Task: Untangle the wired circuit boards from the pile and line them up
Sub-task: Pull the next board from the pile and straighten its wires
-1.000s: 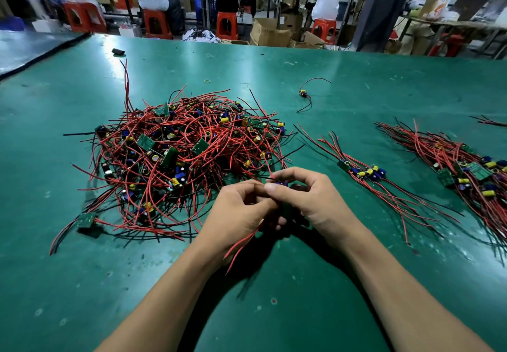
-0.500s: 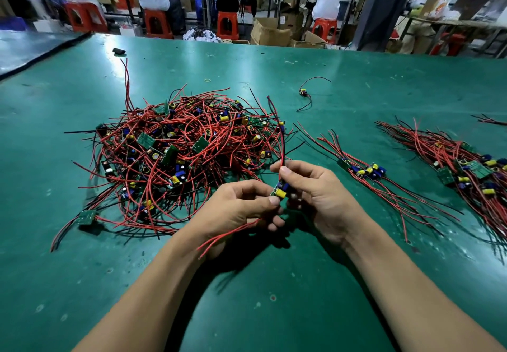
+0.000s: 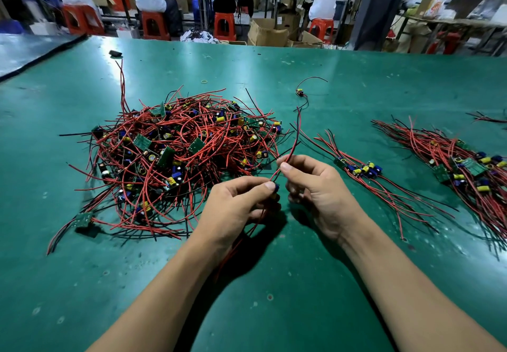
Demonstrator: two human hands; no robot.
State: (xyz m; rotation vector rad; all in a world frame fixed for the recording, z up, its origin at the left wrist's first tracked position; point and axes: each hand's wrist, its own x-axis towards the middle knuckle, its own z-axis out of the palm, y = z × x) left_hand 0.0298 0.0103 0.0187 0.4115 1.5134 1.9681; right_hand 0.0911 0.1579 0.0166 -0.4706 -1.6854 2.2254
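Checker: Pile (image 3: pixel 178 159) location, far left?

Annotator: Left half of the green table (image 3: pixel 274 310). Tangled red and black wires, with green boards and yellow and blue capacitors mixed through. A stray board (image 3: pixel 82 218) lay at the pile's near-left edge, wires trailing off.

Checker: Hands?

Annotator: Left hand (image 3: pixel 236 209) sat just right of the pile's near edge. Thumb and fingers were curled, pinching a small circuit board (image 3: pixel 276 188); only a blue part showed past the thumb. Red leads hung below that hand toward the wearer. Right hand (image 3: pixel 315 187) was close beside it; couldn't tell if the two touched. Its thumb and forefinger pinched the red wires (image 3: pixel 295 139) running up from that board, over the table.

Checker: Right side?

Annotator: Small lined-up row (image 3: pixel 362 169) lay just right of the right hand, wires fanned both ways. A bigger bundle (image 3: pixel 466 165) lay farther right. A lone board (image 3: pixel 299 92) sat beyond the hands, apart from the rest.
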